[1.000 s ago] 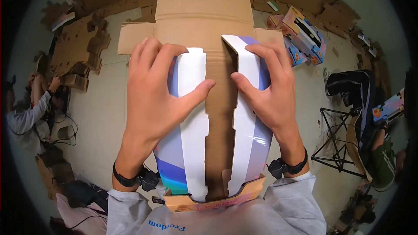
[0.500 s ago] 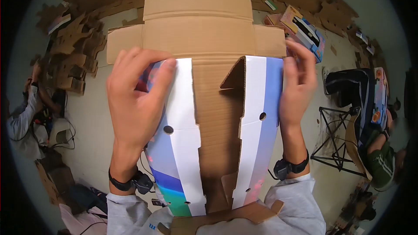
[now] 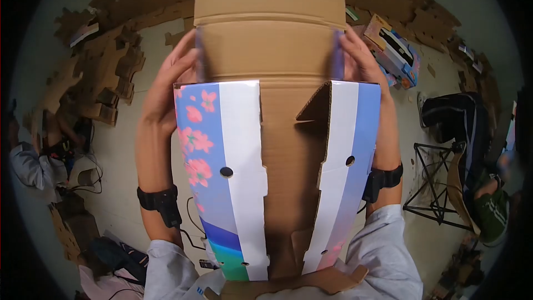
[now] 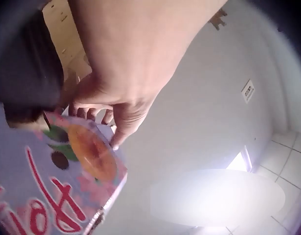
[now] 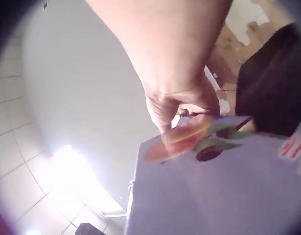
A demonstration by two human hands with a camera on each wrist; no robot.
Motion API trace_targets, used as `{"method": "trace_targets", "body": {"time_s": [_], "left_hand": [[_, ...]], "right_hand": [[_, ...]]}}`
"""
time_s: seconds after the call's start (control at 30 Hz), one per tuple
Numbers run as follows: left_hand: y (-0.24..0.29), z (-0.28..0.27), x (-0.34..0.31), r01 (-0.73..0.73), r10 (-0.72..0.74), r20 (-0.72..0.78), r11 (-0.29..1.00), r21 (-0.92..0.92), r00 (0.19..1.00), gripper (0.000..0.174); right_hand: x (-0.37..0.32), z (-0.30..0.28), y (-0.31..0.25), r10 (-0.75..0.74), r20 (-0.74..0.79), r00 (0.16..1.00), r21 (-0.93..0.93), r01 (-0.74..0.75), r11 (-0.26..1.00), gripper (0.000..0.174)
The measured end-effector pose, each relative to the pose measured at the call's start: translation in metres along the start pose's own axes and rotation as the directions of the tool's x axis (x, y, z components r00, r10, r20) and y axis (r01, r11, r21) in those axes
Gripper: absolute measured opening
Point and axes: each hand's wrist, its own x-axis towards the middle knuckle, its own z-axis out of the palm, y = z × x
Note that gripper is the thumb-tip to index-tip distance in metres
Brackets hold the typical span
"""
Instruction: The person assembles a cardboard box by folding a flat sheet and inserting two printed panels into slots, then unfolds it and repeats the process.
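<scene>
At the far edge of the long blue-and-white cardboard box [image 3: 288,150] between both forearms [image 3: 154,161], the left hand [image 3: 177,75] and right hand [image 3: 362,58], grips uncurled, press 2 blue-faced side flaps [image 3: 338,55] upright; even pressure should keep the creases square.

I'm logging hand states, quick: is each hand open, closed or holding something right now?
Left hand: open, against the left flap, no clear grip.
Right hand: open, against the right flap, no clear grip.
</scene>
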Motion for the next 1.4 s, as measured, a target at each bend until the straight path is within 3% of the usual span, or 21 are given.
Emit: {"method": "trace_targets", "body": {"time_s": [0.03,0.13,0.2,0.23,0.27,0.3,0.33,0.37,0.43,0.47,0.57,0.63,0.73,0.83,0.93,1.13,1.3,1.4], "left_hand": [[0.008,0.018,0.003,-0.060,0.052,0.056,0.985,0.162,0.997,0.073],[0.019,0.058,-0.010,-0.239,0.262,-0.065,0.939,0.246,0.963,0.086],[0.024,0.057,-0.018,-0.242,0.238,0.045,0.946,0.214,0.970,0.066],[0.022,0.062,-0.026,-0.268,0.275,-0.002,0.937,0.223,0.961,0.055],[0.018,0.063,-0.032,-0.289,0.309,-0.053,0.929,0.231,0.950,0.045],[0.016,0.056,-0.040,-0.329,0.350,0.003,0.877,0.351,0.937,0.029],[0.011,0.046,-0.039,-0.408,0.393,0.130,0.904,0.126,0.910,0.031],[0.018,0.036,-0.043,-0.374,0.341,0.245,0.922,0.102,0.907,0.034],[0.018,0.042,-0.058,-0.291,0.265,0.266,0.955,0.062,0.927,0.036],[0.018,0.045,-0.065,-0.247,0.226,0.275,0.968,0.044,0.934,0.038],[0.024,0.059,-0.083,-0.214,0.177,0.127,0.891,0.400,0.976,0.044],[0.027,0.062,-0.087,-0.179,0.137,0.121,0.844,0.506,0.983,0.042],[0.014,0.083,-0.097,-0.184,0.214,0.020,0.784,0.593,0.977,0.036],[-0.001,0.106,-0.101,-0.225,0.430,-0.062,0.584,0.780,0.901,0.037],[-0.009,0.111,-0.102,-0.259,0.456,-0.130,0.692,0.673,0.881,0.035],[-0.010,0.118,-0.100,-0.262,0.437,-0.175,0.765,0.588,0.882,0.028],[-0.024,0.105,-0.093,-0.247,0.545,-0.064,0.478,0.843,0.836,0.024],[-0.032,0.099,-0.089,-0.283,0.593,0.020,0.355,0.891,0.805,0.023]], "right_hand": [[0.006,0.002,-0.005,0.018,-0.017,1.000,-0.066,-0.019,0.998,0.053],[-0.001,0.009,-0.018,-0.081,-0.037,0.996,-0.211,0.072,0.975,0.054],[-0.016,0.000,-0.024,-0.120,0.092,0.988,-0.106,0.129,0.986,0.034],[-0.024,-0.002,-0.028,-0.138,0.157,0.978,-0.050,0.147,0.988,0.024],[-0.032,-0.001,-0.023,-0.254,0.183,0.950,-0.115,0.277,0.954,0.022],[-0.046,0.007,-0.029,-0.268,0.199,0.943,-0.271,0.315,0.910,0.025],[-0.052,0.003,-0.037,-0.235,0.258,0.937,-0.273,0.304,0.913,0.039],[-0.058,0.000,-0.044,-0.201,0.316,0.927,-0.277,0.293,0.915,0.056],[-0.072,0.008,-0.045,-0.068,0.318,0.946,-0.109,0.108,0.988,0.068],[-0.083,0.016,-0.051,0.077,0.242,0.967,0.012,-0.082,0.997,0.059],[-0.090,0.014,-0.042,-0.017,0.172,0.985,-0.467,0.097,0.879,0.025],[-0.093,0.017,-0.035,0.024,0.109,0.994,-0.384,0.020,0.923,0.010],[-0.099,0.028,-0.020,-0.004,-0.055,0.998,-0.263,-0.011,0.965,0.017],[-0.105,0.046,-0.017,-0.108,-0.197,0.974,-0.365,0.029,0.930,0.017],[-0.112,0.052,-0.020,-0.127,-0.243,0.962,-0.353,0.034,0.935,0.017],[-0.121,0.057,-0.032,-0.117,-0.309,0.944,-0.283,0.027,0.959,0.017],[-0.124,0.055,-0.019,-0.233,-0.281,0.931,-0.456,0.084,0.886,0.012],[-0.122,0.060,-0.005,-0.382,-0.292,0.877,-0.701,0.076,0.709,0.013]]}}
